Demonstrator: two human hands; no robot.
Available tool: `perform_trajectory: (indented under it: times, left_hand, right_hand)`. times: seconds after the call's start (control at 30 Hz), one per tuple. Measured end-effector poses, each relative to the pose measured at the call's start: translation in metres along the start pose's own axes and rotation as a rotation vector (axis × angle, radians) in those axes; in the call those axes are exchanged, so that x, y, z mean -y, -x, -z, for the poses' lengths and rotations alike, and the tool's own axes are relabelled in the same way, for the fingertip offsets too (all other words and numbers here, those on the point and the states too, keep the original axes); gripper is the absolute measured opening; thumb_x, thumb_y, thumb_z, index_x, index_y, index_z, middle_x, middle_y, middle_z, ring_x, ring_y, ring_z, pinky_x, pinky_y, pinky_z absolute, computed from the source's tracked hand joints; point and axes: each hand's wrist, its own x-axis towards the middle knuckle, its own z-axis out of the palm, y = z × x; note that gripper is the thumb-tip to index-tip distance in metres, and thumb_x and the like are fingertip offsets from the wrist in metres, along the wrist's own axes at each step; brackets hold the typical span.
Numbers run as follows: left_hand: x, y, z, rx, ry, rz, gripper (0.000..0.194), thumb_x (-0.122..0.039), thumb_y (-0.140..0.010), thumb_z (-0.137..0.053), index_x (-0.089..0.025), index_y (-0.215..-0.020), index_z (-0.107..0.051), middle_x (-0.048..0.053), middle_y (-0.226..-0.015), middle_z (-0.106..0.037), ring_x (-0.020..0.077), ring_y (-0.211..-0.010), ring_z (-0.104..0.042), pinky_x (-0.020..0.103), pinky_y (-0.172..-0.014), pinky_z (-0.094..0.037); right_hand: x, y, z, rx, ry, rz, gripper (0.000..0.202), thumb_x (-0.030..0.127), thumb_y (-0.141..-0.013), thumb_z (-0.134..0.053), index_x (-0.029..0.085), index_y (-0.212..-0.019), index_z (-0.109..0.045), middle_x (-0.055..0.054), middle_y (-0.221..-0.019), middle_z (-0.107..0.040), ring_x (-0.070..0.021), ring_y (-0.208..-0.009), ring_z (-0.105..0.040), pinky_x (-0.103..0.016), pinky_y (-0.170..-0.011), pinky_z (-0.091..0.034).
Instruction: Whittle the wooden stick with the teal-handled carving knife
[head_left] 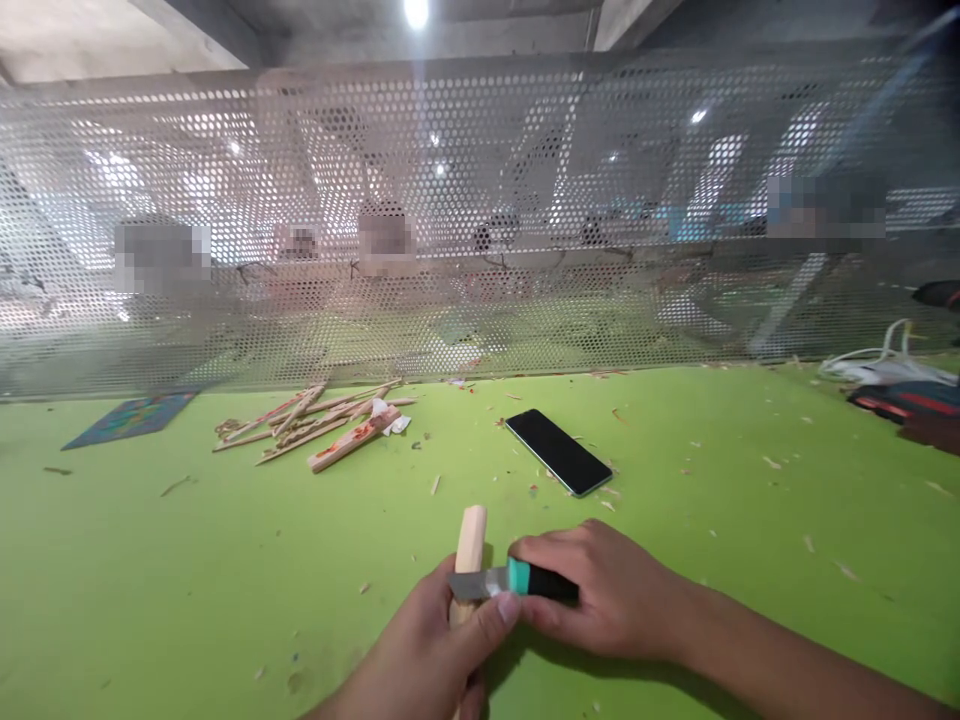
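A pale wooden stick (471, 540) stands out from my left hand (442, 640), whose fingers wrap round its lower part. My right hand (600, 590) grips the black and teal handle of a utility knife (517, 579). The knife's grey blade lies across the stick, just above my left fingers. My left thumb touches the knife near the base of the blade. Beyond my hands a black phone (559, 452) lies flat on the green table (187, 580).
At the back left are several thin wood strips (300, 420), a stained wood piece (356, 438) with white tissue, and a patterned sheet (131, 417). A perforated metal screen (450, 300) borders the back. At right lie a red-black tool (911, 400) and white cable (885, 365). Shavings are scattered about.
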Motion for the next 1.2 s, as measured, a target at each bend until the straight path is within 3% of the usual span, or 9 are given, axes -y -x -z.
perform_trajectory:
  times: [0.2, 0.33, 0.43, 0.53, 0.7, 0.83, 0.97, 1.07, 1.2]
  left_hand:
    - [-0.002, 0.003, -0.003, -0.022, -0.025, 0.017, 0.061, -0.079, -0.079, -0.063, -0.022, -0.096, -0.049, -0.015, -0.039, -0.031, 0.0051, -0.029, -0.024, 0.016, -0.029, -0.025]
    - [-0.005, 0.011, -0.003, -0.018, -0.077, 0.035, 0.054, -0.072, -0.083, -0.065, -0.021, -0.095, -0.049, -0.013, -0.048, -0.039, 0.0031, -0.032, -0.028, 0.015, -0.030, -0.025]
    - [-0.006, 0.009, -0.001, -0.034, 0.011, 0.074, 0.048, -0.068, -0.085, -0.064, -0.024, -0.088, -0.044, -0.013, -0.050, -0.039, 0.0030, -0.032, -0.029, 0.015, -0.030, -0.031]
    - [-0.007, 0.003, 0.001, -0.010, 0.157, 0.102, 0.047, -0.064, -0.084, -0.065, -0.025, -0.082, -0.039, -0.013, -0.055, -0.040, 0.0034, -0.032, -0.031, 0.018, -0.031, -0.041]
    - [-0.004, 0.001, 0.005, 0.074, 0.106, 0.058, 0.050, -0.065, -0.083, -0.069, -0.025, -0.086, -0.039, -0.014, -0.049, -0.038, 0.0030, -0.031, -0.029, 0.016, -0.033, -0.039]
    - [-0.002, 0.001, 0.006, 0.084, 0.062, 0.066, 0.051, -0.066, -0.083, -0.070, -0.025, -0.088, -0.038, -0.016, -0.041, -0.033, 0.0039, -0.030, -0.027, 0.016, -0.034, -0.038]
    - [-0.006, -0.001, 0.007, 0.114, 0.071, 0.063, 0.052, -0.066, -0.083, -0.070, -0.024, -0.097, -0.044, -0.015, -0.043, -0.036, 0.0041, -0.031, -0.028, 0.016, -0.035, -0.040]
    - [-0.008, -0.001, 0.007, 0.121, 0.032, 0.049, 0.055, -0.068, -0.082, -0.071, -0.022, -0.100, -0.047, -0.015, -0.044, -0.036, 0.0037, -0.032, -0.030, 0.015, -0.035, -0.036]
    - [-0.009, 0.001, 0.004, 0.083, 0.063, 0.038, 0.062, -0.078, -0.075, -0.068, -0.023, -0.092, -0.046, -0.014, -0.052, -0.038, 0.0016, -0.031, -0.028, 0.015, -0.032, -0.028]
  right_hand:
    - [-0.004, -0.003, -0.002, -0.068, 0.045, 0.019, 0.048, 0.064, -0.102, -0.044, 0.022, -0.087, -0.062, -0.001, -0.070, -0.065, -0.0160, -0.058, -0.056, -0.028, -0.053, -0.030]
    - [-0.027, -0.005, 0.012, -0.198, 0.025, -0.275, 0.057, 0.064, -0.106, -0.030, 0.021, -0.099, -0.067, 0.001, -0.054, -0.057, -0.0150, -0.038, -0.049, -0.026, -0.039, -0.026]
    - [-0.037, -0.002, 0.020, -0.344, 0.105, -0.325, 0.054, 0.063, -0.104, -0.036, 0.019, -0.103, -0.067, -0.001, -0.059, -0.062, -0.0172, -0.044, -0.055, -0.027, -0.041, -0.031]
    - [-0.031, 0.000, 0.014, -0.301, 0.043, -0.247, 0.050, 0.062, -0.105, -0.039, 0.021, -0.100, -0.067, -0.004, -0.070, -0.070, -0.0180, -0.053, -0.062, -0.027, -0.048, -0.038]
    - [-0.016, -0.002, 0.001, -0.225, 0.042, -0.202, 0.046, 0.059, -0.105, -0.043, 0.021, -0.100, -0.069, -0.006, -0.081, -0.074, -0.0206, -0.064, -0.066, -0.029, -0.055, -0.039]
    - [-0.010, -0.002, 0.007, -0.247, -0.029, -0.223, 0.045, 0.058, -0.105, -0.043, 0.021, -0.100, -0.067, -0.003, -0.076, -0.071, -0.0190, -0.063, -0.063, -0.028, -0.057, -0.038]
    - [-0.003, 0.000, 0.006, -0.122, -0.062, -0.134, 0.044, 0.060, -0.104, -0.046, 0.021, -0.091, -0.063, 0.000, -0.070, -0.065, -0.0160, -0.056, -0.056, -0.027, -0.053, -0.033]
    - [0.002, 0.002, 0.002, -0.052, -0.061, -0.062, 0.044, 0.062, -0.102, -0.048, 0.022, -0.085, -0.059, 0.001, -0.068, -0.063, -0.0150, -0.056, -0.053, -0.026, -0.053, -0.030]
    - [0.007, 0.002, -0.001, -0.058, -0.028, -0.025, 0.045, 0.063, -0.102, -0.045, 0.022, -0.086, -0.057, 0.000, -0.071, -0.064, -0.0156, -0.059, -0.054, -0.027, -0.055, -0.031]
